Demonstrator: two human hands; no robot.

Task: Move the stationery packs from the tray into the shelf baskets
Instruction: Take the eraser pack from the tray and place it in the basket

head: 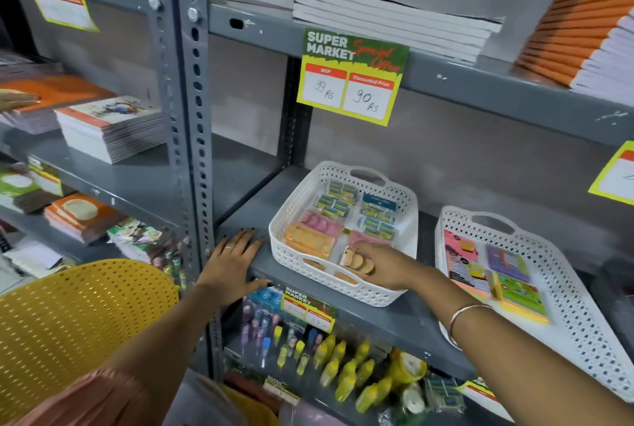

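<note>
A white lattice basket (291, 219) stands on the grey middle shelf and holds several small packs: blue ones at the back, pink and orange ones at the front. My right hand (387, 267) reaches over the basket's front rim and is closed on an orange pack of round pieces (358, 261), low inside the front right corner. My left hand (233, 261) lies flat, fingers spread, on the shelf's front edge just left of the basket. A second white basket (566, 291) to the right holds colourful sticky-note packs. The yellow perforated tray (68, 316) is at lower left.
A grey perforated upright (185, 116) rises left of the basket. Price tags hang from the shelf edges. Notebook stacks fill the upper and left shelves. Glue bottles and pens (329, 357) crowd the shelf below.
</note>
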